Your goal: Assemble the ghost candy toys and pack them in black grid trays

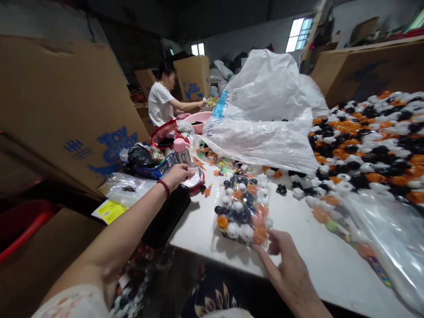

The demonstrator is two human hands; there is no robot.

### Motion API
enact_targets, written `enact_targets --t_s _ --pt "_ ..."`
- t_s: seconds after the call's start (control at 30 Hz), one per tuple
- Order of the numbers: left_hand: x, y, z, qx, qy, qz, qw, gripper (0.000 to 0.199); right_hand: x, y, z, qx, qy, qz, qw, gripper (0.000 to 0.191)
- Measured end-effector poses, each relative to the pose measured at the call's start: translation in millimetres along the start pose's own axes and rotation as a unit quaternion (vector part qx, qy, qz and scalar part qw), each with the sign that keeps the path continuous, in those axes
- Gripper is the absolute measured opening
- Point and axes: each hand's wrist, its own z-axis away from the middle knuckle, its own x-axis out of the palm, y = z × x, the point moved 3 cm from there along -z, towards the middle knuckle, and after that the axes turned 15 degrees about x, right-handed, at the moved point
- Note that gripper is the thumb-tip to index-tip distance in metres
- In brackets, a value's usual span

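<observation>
The left hand [179,176] is just left of the frame's middle, palm down, its fingers drawn together over a round dish [196,182] and pinching a small pale slip [192,169] at the tips. A dark red bead bracelet [163,188] circles that wrist, and the forearm slants up from the lower left corner. The right hand [286,265] comes in from the bottom, right of the middle, partly curled, with thumb and fingers on the near right corner of a transparent bag [241,207]. This bag lies at the centre of the frame, filled with orange, black and white pieces.

Both hands work at a white table [294,225]. Its near edge runs from below the bag toward the lower right corner, with a dark patterned garment [215,296] beneath. Left of the bag a black tray [170,216] reaches to the table's corner. A steel bottle [182,152] with a pink lid and a blue basket [164,167] stand beyond the left hand.

A large heap of pieces [374,145] fills the right of the frame, with transparent plastic [387,238] at lower right and a white sack [265,101] at upper centre. A cardboard box [62,101] walls off the upper left; past it a co-worker [162,101] in white sits near a pink basin [202,117].

White tabletop shows as a strip right of the bag, broken by one small black piece [281,190], and as a narrower one between bag and tray.
</observation>
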Motion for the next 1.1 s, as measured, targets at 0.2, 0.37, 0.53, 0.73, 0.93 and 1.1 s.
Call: enact_targets --t_s 0.2,0.37,0.53,0.73,0.93,1.1 --pt "42.0 65.0 91.9 0.023 -0.085 0.266 0.960 0.038 7.5 -13.1 -14.2 -0.085 0.029 0.020 0.996 0.017" --pt "84.0 103.0 137.1 0.127 -0.094 0.215 0.964 0.026 12.7 -14.3 -31.8 -0.050 0.068 0.012 0.996 0.021" --pt "117.4 118.8 137.9 0.229 -0.003 0.000 0.973 0.011 13.1 -16.0 -40.6 -0.005 0.087 -0.051 0.995 0.020" --pt "128.7 130.2 129.1 0.282 0.105 -0.231 0.925 0.020 13.4 -17.9 -35.0 -0.061 0.089 -0.042 0.993 0.018" --pt "129.9 121.4 116.8 0.253 0.134 -0.298 0.911 0.019 19.2 -23.4 -22.8 -0.150 0.082 0.038 0.985 0.016" --pt "108.9 101.6 117.2 0.201 0.169 -0.268 0.927 0.017 22.1 -19.2 -10.3 -0.217 0.098 0.079 0.968 0.012"
